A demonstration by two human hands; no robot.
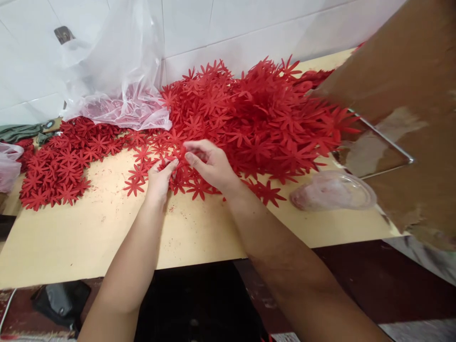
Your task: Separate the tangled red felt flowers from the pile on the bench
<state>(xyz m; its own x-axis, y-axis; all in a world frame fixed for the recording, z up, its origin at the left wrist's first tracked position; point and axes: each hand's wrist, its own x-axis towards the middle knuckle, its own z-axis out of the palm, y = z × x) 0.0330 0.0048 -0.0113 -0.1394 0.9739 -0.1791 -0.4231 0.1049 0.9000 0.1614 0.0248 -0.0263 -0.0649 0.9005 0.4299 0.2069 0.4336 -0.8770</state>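
Observation:
In the head view, my left hand is closed, its thumb and fingers pinching a red flower-shaped cutout at the front of a large heap. My right hand is just right of it, fingers curled and thumb close to the fingertips. Whatever lies in that pinch blends with the red behind it. The heap of red flower cutouts spreads behind both hands, each piece with several narrow petals. Single cutouts lie loose by my left hand.
Another pile of red cutouts lies at the left. Behind it a translucent plastic bag leans against the tiled wall. A clear plastic container sits at the right, by a brown board. The tabletop's front edge is near me.

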